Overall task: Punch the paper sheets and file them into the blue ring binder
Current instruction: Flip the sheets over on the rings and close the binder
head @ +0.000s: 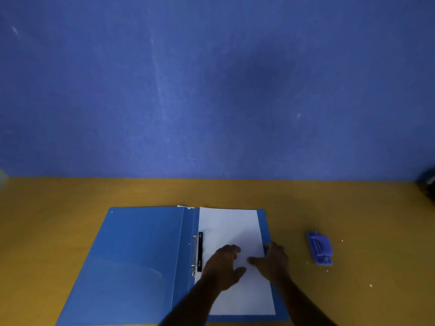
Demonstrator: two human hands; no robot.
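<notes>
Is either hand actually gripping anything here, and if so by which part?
Nothing is gripped. The left hand rests loosely on the paper sheet in the open binder; the right hand touches the sheet's right edge.

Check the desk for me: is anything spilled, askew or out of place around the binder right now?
Small pale scraps, likely punch confetti, lie scattered on the table around the hole punch. A pale corner pokes out behind the ring binder at its top edge. The paper sheets lie square.
</notes>
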